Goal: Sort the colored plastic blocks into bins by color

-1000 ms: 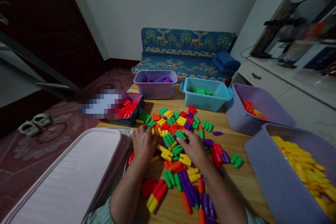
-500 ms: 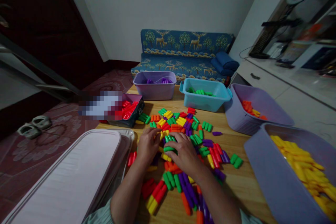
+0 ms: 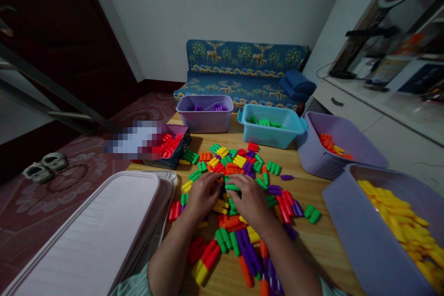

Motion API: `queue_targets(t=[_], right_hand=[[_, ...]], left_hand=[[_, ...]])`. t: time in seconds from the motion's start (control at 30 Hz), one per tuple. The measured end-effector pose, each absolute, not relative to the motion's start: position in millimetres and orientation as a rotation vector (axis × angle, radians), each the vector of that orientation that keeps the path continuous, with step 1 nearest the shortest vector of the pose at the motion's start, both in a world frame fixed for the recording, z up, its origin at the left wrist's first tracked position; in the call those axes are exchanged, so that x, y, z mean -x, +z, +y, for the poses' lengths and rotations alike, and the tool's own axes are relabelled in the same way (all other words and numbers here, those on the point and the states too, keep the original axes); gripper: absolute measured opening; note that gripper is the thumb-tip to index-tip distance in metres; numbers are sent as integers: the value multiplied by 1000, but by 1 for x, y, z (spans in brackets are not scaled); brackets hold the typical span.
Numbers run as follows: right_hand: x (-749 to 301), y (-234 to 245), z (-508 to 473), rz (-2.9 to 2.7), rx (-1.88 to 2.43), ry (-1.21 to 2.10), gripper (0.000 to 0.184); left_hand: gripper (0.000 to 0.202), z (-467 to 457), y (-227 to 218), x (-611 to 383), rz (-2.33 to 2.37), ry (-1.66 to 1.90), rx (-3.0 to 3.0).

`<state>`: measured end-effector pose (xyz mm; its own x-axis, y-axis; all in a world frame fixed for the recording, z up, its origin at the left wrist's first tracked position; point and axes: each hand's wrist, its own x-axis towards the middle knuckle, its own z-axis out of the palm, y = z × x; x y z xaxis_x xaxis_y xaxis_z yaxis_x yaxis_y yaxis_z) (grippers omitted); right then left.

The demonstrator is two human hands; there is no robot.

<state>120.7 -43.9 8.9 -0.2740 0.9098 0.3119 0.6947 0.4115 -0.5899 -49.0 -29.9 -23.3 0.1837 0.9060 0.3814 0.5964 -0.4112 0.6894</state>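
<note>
Both my hands are over a pile of coloured plastic building pieces [image 3: 239,162] on the wooden table. My right hand [image 3: 251,199] is closed, with a green building piece [image 3: 232,188] between thumb and fingers. Close beside it on the left, my left hand [image 3: 204,194] has its fingers curled inward; what they hold, if anything, is hidden. Several more green pieces [image 3: 232,206] lie just under the hands. Nearer to me are purple pieces [image 3: 248,249] and a red and yellow cluster [image 3: 207,262].
Behind the pile stand a purple bin [image 3: 204,122] and a blue bin [image 3: 267,136] of green pieces. Bins of orange [image 3: 312,162] and yellow pieces [image 3: 350,222] stand right. A box of red pieces [image 3: 173,159] and white lids [image 3: 93,226] are left.
My left hand has shifted right, towards my right hand. The green group at my right hand shows less, and green pieces now lie below the fingers.
</note>
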Motion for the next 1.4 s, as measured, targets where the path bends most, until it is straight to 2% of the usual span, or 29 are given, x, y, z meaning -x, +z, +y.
queue_targets(t=[0.13, 0.53, 0.93, 1.03, 1.23, 1.4], right_hand=[[-124, 7, -41, -1973, 1424, 518, 20], [-130, 5, -45, -2124, 1511, 426, 18], [-122, -1, -41, -1814, 1351, 713, 18], [-120, 6, -42, -1783, 1265, 711, 17], [-120, 19, -44, -1495, 1174, 916, 11], [-117, 14, -44, -1344, 1241, 1101, 19]], left_hand=[[33, -30, -24, 47, 1400, 1090, -2103], [37, -32, -20, 43, 1339, 1007, -2219], [53, -30, -25, 44, 1362, 1029, -2116], [48, -30, -25, 44, 1359, 1102, -2046], [16, -32, -10, 43, 1282, 1312, -1683], [23, -33, -6, 41, 1187, 1365, -1349]])
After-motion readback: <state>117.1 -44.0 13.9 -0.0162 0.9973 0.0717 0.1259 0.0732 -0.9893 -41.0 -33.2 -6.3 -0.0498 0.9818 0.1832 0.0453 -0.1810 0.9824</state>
